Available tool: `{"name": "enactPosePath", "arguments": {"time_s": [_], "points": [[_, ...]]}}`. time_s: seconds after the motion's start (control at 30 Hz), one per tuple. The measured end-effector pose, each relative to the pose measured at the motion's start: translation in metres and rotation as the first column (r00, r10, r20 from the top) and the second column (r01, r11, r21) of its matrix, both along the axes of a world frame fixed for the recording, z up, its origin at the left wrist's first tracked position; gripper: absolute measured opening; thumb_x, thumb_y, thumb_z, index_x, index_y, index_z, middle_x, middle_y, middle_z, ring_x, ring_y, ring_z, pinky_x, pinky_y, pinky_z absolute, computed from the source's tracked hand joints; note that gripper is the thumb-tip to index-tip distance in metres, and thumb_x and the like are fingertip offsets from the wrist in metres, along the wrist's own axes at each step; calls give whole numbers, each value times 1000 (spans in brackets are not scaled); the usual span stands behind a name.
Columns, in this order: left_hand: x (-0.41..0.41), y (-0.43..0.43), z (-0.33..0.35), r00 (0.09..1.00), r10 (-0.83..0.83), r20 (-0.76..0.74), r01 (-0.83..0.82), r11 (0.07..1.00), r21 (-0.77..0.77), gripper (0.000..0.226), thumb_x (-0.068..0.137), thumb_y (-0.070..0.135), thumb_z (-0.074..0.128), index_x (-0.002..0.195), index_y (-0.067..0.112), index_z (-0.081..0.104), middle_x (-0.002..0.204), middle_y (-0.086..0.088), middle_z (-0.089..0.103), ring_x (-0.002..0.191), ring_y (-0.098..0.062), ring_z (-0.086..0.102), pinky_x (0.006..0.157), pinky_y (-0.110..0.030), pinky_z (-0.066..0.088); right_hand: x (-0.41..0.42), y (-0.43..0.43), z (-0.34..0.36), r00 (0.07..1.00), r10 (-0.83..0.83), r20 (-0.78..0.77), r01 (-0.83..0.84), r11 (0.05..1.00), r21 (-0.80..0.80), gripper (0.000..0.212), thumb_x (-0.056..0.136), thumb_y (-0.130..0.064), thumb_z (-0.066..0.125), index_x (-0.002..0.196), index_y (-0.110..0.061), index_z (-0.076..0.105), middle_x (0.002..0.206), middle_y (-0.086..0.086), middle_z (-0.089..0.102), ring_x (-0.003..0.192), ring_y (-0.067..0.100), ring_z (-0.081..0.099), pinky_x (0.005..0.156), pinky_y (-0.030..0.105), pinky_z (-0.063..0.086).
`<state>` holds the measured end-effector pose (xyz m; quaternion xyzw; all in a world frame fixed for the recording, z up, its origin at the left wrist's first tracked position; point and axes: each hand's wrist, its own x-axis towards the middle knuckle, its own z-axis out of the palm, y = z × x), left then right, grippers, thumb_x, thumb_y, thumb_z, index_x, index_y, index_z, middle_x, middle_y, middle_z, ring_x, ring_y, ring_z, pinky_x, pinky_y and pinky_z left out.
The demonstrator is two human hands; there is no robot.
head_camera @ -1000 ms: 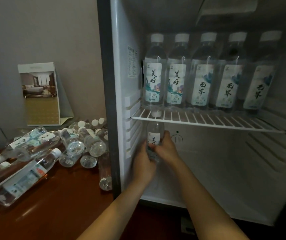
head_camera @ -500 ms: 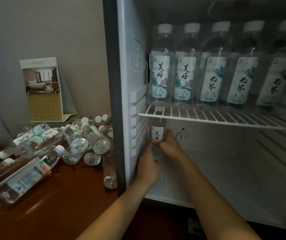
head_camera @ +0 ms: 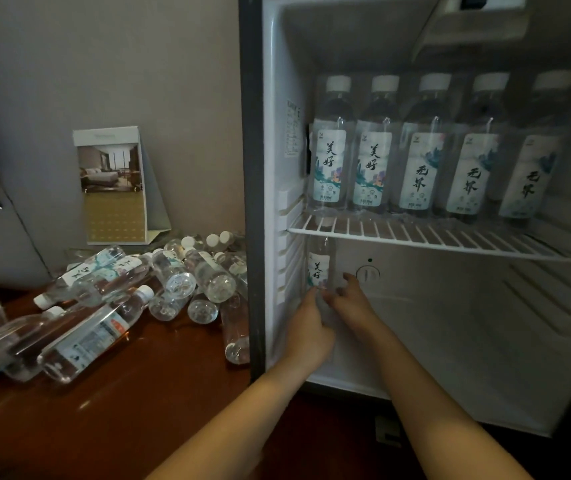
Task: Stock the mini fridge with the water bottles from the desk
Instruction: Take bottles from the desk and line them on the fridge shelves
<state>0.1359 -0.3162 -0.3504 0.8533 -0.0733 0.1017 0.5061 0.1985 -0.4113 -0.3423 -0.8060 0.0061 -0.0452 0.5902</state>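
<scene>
The mini fridge (head_camera: 273, 98) stands open across the right of the frame. On its wire shelf (head_camera: 415, 233) five bottles (head_camera: 419, 157) stand upright in a row, labels facing out. Below the shelf, by the lower compartment's left wall, a water bottle (head_camera: 319, 268) stands upright, its cap just under the wires. The left hand (head_camera: 308, 332) curls its fingers round the bottle's lower body. The right hand (head_camera: 353, 306) sits just right of it, near the dial (head_camera: 367, 274), fingers partly uncurled and one raised. Its thumb seems to touch the bottle, but in the dim light I cannot tell whether it grips. At centre left, loose bottles (head_camera: 173, 278) lie heaped on their sides on the brown desk (head_camera: 138, 393), in front of a tent card (head_camera: 112, 185) showing a bedroom.
</scene>
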Motion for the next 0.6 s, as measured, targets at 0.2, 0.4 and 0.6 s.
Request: {"name": "enactPosePath", "arguments": {"time_s": [0.2, 0.4, 0.6], "points": [[-18, 8, 9, 1000, -3, -2, 3, 1000, -17, 63, 89, -4, 45, 144, 18, 25, 143, -5, 42, 126, -18, 45, 71, -2, 33, -24, -9, 6, 999, -35, -5, 34, 999, -34, 54, 90, -13, 57, 139, -9, 34, 124, 15, 57, 108, 24, 57, 87, 26, 41], [-45, 24, 16, 999, -30, -14, 30, 1000, 2, 50, 90, -2, 47, 136, 14, 40, 137, -4, 47, 127, -18, 45, 98, -20, 35, -63, 4, 17, 995, 35, 91, -41, 997, 60, 23, 94, -11, 52, 117, -10, 55, 100, 11, 62, 78, 16, 60, 59, 13, 46], [-72, 58, 15, 985, 60, 159, -47, 995, -86, 26, 85, -2, 53, 83, 18, 69, 75, 17, 61, 76, -1, 60, 75, -20, 48, -103, 26, 8, 993, 100, 59, -106, 988, 113, 19, 97, -18, 48, 101, -6, 62, 96, 12, 68, 78, 21, 65, 72, 29, 49]]}}
